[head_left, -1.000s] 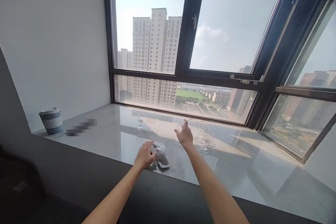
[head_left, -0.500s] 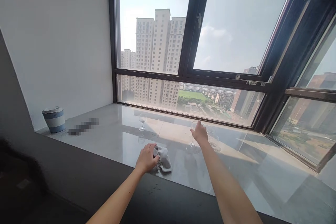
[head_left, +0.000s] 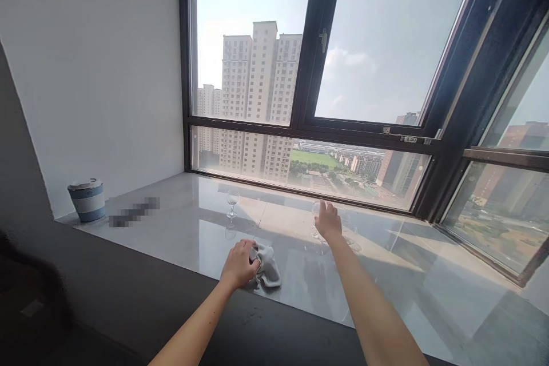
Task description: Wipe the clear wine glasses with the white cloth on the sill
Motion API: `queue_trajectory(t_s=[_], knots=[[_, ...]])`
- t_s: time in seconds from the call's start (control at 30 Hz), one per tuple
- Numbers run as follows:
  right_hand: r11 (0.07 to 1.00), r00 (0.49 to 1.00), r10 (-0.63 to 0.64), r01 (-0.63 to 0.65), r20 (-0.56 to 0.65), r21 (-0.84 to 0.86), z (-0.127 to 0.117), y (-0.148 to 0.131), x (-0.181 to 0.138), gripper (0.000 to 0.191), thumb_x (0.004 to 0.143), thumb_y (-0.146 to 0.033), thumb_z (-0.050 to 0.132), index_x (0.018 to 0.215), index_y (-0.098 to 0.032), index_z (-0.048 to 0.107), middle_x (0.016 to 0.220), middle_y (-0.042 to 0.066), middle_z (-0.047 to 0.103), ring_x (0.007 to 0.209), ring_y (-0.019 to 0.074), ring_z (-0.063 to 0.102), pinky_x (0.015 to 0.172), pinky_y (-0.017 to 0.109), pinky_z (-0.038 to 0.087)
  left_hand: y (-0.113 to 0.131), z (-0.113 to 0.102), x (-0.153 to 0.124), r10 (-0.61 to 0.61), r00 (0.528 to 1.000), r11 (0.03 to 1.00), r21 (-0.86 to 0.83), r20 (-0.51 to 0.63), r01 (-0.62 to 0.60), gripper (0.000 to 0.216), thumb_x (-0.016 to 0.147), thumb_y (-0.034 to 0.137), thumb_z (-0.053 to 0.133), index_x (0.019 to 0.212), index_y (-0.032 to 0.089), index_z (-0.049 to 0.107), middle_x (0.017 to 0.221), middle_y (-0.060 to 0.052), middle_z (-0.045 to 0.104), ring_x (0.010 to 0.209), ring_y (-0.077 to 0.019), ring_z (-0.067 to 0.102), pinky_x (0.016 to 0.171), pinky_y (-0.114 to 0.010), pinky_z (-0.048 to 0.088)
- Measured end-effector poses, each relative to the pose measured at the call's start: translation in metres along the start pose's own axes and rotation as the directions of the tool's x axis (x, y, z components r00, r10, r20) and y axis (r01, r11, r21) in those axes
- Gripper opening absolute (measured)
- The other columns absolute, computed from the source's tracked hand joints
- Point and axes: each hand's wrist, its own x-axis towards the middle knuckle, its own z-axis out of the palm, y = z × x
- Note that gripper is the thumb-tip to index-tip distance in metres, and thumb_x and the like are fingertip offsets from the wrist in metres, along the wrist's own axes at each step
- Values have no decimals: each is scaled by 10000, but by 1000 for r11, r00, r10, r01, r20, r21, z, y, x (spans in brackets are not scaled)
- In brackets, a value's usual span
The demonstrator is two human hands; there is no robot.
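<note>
On the glossy grey sill [head_left: 171,229], my left hand [head_left: 240,263] is closed around a crumpled pale grey cloth [head_left: 269,266] near the front edge. Farther back, my right hand [head_left: 329,221] is held with curved, slightly separated fingers. Just left of those fingers stands a clear stemmed glass [head_left: 315,220], partly covered by them; whether they touch it is hard to see. Behind my right wrist, more clear glassware [head_left: 350,231] shows faintly. Another stemmed glass [head_left: 232,203] stands upright to the left, beyond the cloth.
A blue-and-white cup [head_left: 87,200] with a lid stands at the sill's left end, beside a blurred-out dark item [head_left: 134,213]. Dark window frames [head_left: 300,183] border the back and right. A white wall [head_left: 115,80] rises at left.
My right hand has shifted slightly right and its fingers have spread from a tighter pinch beside the glass. My left hand stays on the cloth. The view has tilted up a little.
</note>
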Motion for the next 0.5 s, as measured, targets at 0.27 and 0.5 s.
queue_trajectory(t_s=[0.27,0.5], knots=[[711,845,-341,519,-412,474,-51,-80,-114,358,921,-250,445,1272,-198,497,1095,107,634,987,226,608,867,388,508,3,-3,0,-3,1000,1000,24,28,3,437,803,306,526,1230,223,567,1283,-90,583,1172,-248,525,998,-358,376],[215,381,-583,924,-717,316,-166,-136,-251,297,900,-188,493,1194,-171,531,788,35,669,652,156,595,625,304,485,3,-4,1,-2,1000,1000,28,13,1,397,786,290,561,1180,254,597,1260,-81,602,1184,-284,537,1002,-368,394]])
